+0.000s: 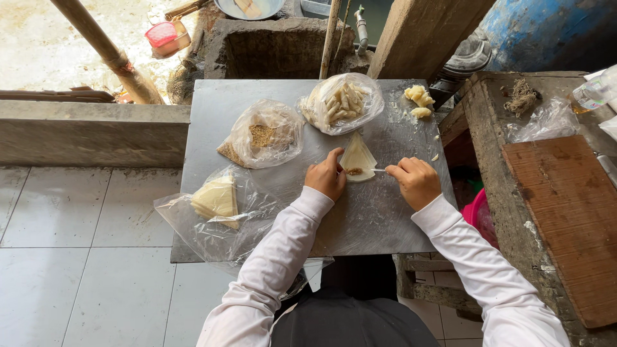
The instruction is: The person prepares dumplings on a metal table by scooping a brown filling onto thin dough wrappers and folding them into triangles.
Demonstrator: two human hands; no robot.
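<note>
A pale triangular dough wrapper lies on the grey metal board, with a small brown heap of filling at its near edge. My left hand rests on the wrapper's left edge, thumb touching it. My right hand is closed on a thin utensil whose tip reaches the filling. Both arms wear white sleeves.
A clear bag of brown filling lies left of centre, a bag of rolled pieces at the back, and a stack of wrappers on plastic at the front left. Loose dough lumps sit back right. A wooden bench stands right.
</note>
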